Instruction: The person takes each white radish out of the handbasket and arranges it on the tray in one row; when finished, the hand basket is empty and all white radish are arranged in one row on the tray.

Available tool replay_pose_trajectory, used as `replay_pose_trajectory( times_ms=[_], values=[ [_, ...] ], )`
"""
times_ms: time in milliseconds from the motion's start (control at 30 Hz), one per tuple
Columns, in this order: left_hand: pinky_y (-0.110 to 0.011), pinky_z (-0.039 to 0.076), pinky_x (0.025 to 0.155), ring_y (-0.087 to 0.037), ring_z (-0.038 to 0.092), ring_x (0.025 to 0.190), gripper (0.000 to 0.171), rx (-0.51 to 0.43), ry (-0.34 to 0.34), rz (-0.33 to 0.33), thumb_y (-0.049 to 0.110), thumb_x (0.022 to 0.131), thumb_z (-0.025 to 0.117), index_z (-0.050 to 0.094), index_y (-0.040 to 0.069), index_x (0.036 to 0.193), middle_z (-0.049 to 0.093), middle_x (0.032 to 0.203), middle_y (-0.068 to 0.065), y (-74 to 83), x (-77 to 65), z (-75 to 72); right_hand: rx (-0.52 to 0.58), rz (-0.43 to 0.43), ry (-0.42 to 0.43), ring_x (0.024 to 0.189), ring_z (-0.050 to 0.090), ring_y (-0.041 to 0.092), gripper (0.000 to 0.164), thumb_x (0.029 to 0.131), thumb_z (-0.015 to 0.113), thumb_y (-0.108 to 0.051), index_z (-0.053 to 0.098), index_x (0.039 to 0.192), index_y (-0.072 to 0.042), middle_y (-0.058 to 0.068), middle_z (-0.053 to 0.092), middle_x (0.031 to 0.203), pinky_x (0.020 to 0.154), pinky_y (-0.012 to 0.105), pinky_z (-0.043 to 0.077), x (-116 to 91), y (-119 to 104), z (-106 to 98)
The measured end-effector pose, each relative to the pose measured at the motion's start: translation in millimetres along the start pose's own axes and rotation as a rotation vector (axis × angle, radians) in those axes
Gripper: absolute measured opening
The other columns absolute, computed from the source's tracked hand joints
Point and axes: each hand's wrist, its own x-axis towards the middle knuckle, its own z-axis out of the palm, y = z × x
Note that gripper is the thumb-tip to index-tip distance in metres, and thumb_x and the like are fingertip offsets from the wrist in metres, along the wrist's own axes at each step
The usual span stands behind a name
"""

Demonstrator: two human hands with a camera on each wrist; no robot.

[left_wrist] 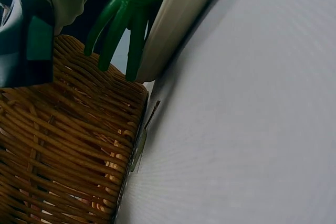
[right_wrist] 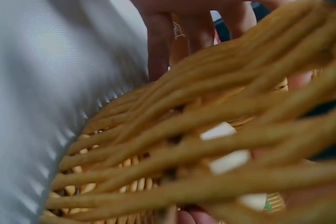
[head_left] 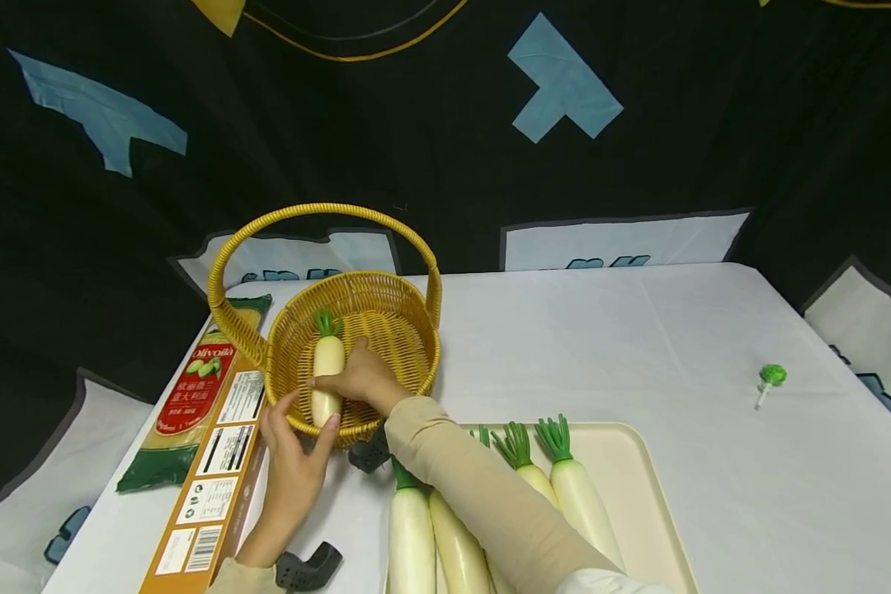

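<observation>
In the head view a yellow wicker basket [head_left: 393,285] with a tall hooped handle stands at the left of the table, and a white radish [head_left: 329,356] with green stalks lies inside it. My right hand [head_left: 369,378] reaches into the basket and holds this radish, its thumb across the lower part. At the basket's near-left rim, my left hand [head_left: 293,462] grips the side with thumb and fingers spread apart. The right wrist view shows the wicker wall [right_wrist: 220,103] close up, with fingers [right_wrist: 160,40] behind its edge.
A cream tray [head_left: 649,470] with several white radishes [head_left: 582,503] lies at the front, partly under my right forearm. Left of the basket are a pasta bag [head_left: 196,388] and a long orange box [head_left: 219,462]. A green lollipop [head_left: 772,375] lies far right.
</observation>
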Motion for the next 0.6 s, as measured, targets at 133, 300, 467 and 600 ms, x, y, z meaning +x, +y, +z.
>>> replay_pose_trajectory(
  times_ms=[133,300,467,600],
  values=[
    [-0.054,0.027,0.096,-0.036,0.029,0.12,0.062,-0.001,-0.003,-0.012,0.019,0.085,0.06,0.025,0.004,0.133,0.018,0.133,-0.023,-1.1,0.1,1.1,0.037,-0.005,0.006,0.091,0.059,0.022,0.097,0.071,0.073,-0.043,0.02,0.141,-0.001,0.013,0.063,0.102,0.074,0.029,0.048,1.3,1.0,-1.7],
    [-0.057,0.026,0.097,-0.037,0.028,0.121,0.062,-0.006,-0.013,-0.029,0.021,0.085,0.061,0.024,0.005,0.133,0.016,0.136,-0.022,-2.0,0.3,1.4,0.177,-0.02,0.008,0.087,0.06,0.022,0.087,0.072,0.074,-0.03,0.026,0.141,-0.007,0.016,0.06,0.11,0.064,0.026,0.048,1.6,2.1,-3.2],
    [-0.057,0.026,0.096,-0.038,0.028,0.121,0.062,0.003,-0.01,-0.021,0.02,0.085,0.06,0.024,0.004,0.133,0.016,0.135,-0.023,-2.9,-0.1,1.5,0.345,-0.034,-0.048,0.075,0.061,0.022,0.079,0.076,0.071,-0.022,0.027,0.142,-0.018,0.018,0.056,0.113,0.055,0.031,0.052,0.9,3.8,-2.6],
    [-0.056,0.026,0.096,-0.038,0.027,0.121,0.062,0.003,-0.011,-0.014,0.02,0.086,0.06,0.024,0.004,0.133,0.015,0.135,-0.023,-2.3,0.4,1.2,0.386,-0.061,-0.079,0.064,0.059,0.022,0.069,0.082,0.064,-0.022,0.029,0.141,-0.028,0.019,0.052,0.119,0.051,0.036,0.053,1.6,4.7,-3.0]
  ],
)
